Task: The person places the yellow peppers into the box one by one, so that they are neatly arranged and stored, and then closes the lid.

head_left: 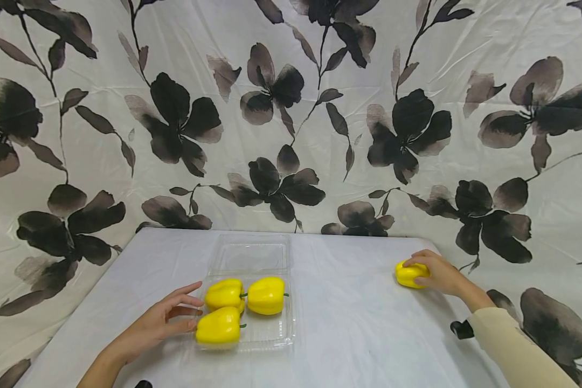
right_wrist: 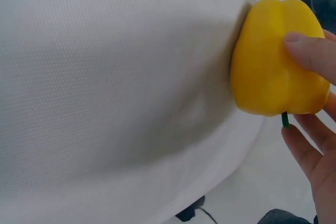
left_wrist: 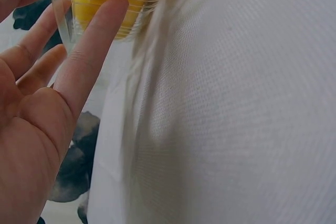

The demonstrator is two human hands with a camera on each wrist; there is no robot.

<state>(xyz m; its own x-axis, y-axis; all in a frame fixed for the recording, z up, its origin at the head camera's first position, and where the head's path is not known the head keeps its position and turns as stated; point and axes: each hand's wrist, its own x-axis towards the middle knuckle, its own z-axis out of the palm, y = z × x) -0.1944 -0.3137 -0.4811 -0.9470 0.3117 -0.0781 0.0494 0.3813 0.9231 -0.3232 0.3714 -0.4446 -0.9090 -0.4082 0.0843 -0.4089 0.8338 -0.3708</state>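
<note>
Head view shows one yellow bell pepper [head_left: 405, 277] near the right edge of the white table [head_left: 344, 307]. Reaching from lower right, the right hand [head_left: 438, 274] pinches it between thumb and fingers (some fingertips are hidden behind it). Left hand [head_left: 162, 318] has fingers spread beside the clear clamshell container [head_left: 249, 256], which holds three similar peppers [head_left: 265, 296]; whether it touches them, I cannot tell.
</note>
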